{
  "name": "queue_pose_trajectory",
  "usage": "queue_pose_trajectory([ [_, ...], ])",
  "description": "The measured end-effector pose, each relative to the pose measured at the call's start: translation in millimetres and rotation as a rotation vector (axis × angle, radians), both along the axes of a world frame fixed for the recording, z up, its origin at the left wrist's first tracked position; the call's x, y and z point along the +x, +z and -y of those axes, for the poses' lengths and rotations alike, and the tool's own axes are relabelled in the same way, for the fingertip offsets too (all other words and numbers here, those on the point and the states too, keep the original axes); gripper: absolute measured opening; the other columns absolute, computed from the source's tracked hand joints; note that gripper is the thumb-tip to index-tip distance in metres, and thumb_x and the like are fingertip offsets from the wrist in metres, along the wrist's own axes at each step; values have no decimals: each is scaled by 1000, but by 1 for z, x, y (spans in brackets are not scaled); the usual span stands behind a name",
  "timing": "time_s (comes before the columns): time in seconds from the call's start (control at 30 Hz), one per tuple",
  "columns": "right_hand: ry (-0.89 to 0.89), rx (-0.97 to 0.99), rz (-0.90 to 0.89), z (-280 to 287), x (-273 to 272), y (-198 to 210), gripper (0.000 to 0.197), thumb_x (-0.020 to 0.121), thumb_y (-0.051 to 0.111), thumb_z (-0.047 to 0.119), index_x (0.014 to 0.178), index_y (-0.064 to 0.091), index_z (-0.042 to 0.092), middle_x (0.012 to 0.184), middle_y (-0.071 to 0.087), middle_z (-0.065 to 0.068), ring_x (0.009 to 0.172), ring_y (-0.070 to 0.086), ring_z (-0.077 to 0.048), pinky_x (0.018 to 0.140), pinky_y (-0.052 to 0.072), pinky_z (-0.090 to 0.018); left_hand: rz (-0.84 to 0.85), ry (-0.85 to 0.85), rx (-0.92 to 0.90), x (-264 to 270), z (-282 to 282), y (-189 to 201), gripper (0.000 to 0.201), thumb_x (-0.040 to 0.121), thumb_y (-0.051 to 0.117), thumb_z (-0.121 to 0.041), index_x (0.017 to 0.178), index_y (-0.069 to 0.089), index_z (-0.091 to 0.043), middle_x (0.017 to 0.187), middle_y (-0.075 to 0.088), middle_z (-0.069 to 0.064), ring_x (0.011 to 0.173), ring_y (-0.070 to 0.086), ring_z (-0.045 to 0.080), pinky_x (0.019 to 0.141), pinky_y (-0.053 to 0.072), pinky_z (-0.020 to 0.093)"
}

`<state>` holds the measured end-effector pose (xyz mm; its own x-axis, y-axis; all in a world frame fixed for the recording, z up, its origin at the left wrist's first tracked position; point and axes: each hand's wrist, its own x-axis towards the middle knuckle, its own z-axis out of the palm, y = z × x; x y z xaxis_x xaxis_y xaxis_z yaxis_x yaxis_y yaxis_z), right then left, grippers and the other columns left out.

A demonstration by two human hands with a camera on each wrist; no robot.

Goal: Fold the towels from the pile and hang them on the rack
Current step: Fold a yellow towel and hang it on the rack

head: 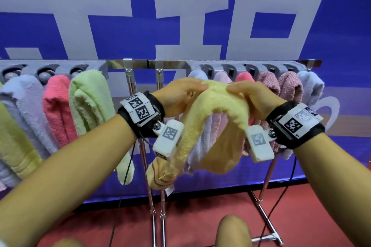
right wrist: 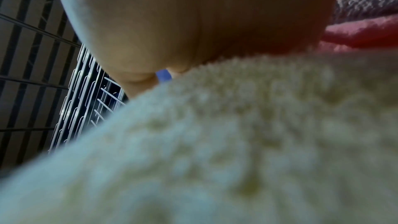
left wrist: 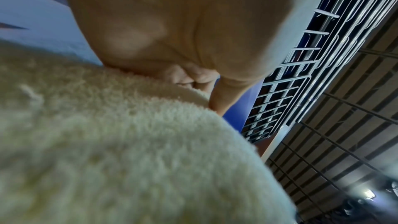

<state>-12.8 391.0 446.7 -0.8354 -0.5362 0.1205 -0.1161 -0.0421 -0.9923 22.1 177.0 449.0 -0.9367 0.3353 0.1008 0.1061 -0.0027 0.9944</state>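
A folded yellow towel [head: 218, 102] hangs doubled over in mid-air in front of the rack [head: 168, 64]. My left hand [head: 180, 91] grips its top fold from the left and my right hand [head: 247, 91] grips it from the right, fingers meeting on top. The towel's two ends droop below my wrists. In the left wrist view the towel [left wrist: 129, 142] fills the lower frame under my palm [left wrist: 172, 23]; the right wrist view shows the same towel [right wrist: 237, 142] under my right palm [right wrist: 183, 23]. The fingertips are hidden by the cloth.
Along the rack hang several towels: lilac [head: 22, 104], pink [head: 57, 106] and green [head: 90, 98] on the left, pale, pink and mauve [head: 289, 86] ones on the right. Chrome uprights [head: 131, 86] stand at the middle. A blue banner [head: 180, 16] backs it; red floor [head: 190, 216] below.
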Motion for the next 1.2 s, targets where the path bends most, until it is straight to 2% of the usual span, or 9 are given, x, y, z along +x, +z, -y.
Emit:
queue_pose_trajectory([
  [0.17,-140,4,-24,-12,-16,17,40,73,66,24,105,59,2,92,58,-15,82,55,-28,70,41,-37,-39,85,70,-15,-33,16,33,102,41,-10,127,57,6,114,66,22,101,64,26,85,52,35],
  [0.3,-195,-1,27,-17,-30,29,39,93,46,15,126,58,-2,119,66,-19,103,63,-31,96,48,-46,-89,158,80,-31,-57,34,26,97,43,-6,99,69,-4,88,70,8,81,65,18,74,54,30],
  [0.4,-190,4,82,-14,-39,37,34,96,41,16,119,61,1,109,70,-18,101,66,-32,91,52,-44,-108,242,114,-41,-72,45,29,93,42,0,82,68,-9,69,68,2,63,62,12,57,48,20],
  [0.57,-337,30,117,-7,-60,47,33,86,49,17,114,57,0,93,64,-18,77,66,-31,72,56,-40,-85,424,152,-57,-80,48,33,87,37,8,88,66,-6,90,69,16,85,65,28,83,56,41],
  [0.8,-523,267,-52,2,-91,53,16,78,49,10,66,59,10,62,63,-9,64,57,-24,68,46,-36,-112,569,10,-81,-88,56,35,92,36,2,113,63,-6,114,63,16,107,62,32,96,53,47],
  [0.87,-515,325,-137,7,-101,52,24,89,46,8,67,54,15,72,58,-7,74,54,-23,76,47,-33,-157,558,-112,-89,-90,57,28,94,40,-1,109,64,-5,101,60,12,94,59,27,93,51,44],
  [0.97,-522,419,-199,15,-108,53,25,99,39,8,99,64,1,106,61,-19,105,56,-35,71,44,-28,-207,567,-349,-102,-88,55,19,93,48,-1,87,61,-12,96,57,12,88,52,23,92,50,44],
  [1.13,-494,634,-282,21,-116,51,24,95,36,4,93,60,2,96,62,-17,92,56,-30,69,41,-32,-238,600,-498,-114,-82,44,39,90,40,-4,121,59,-18,132,51,10,117,55,26,101,45,35],
  [1.2,-489,683,-293,21,-125,46,28,92,38,7,107,61,1,110,65,-17,99,59,-30,81,46,-32,-361,561,-590,-103,-78,39,44,87,46,-9,129,55,-17,136,44,9,124,48,22,99,36,28],
])
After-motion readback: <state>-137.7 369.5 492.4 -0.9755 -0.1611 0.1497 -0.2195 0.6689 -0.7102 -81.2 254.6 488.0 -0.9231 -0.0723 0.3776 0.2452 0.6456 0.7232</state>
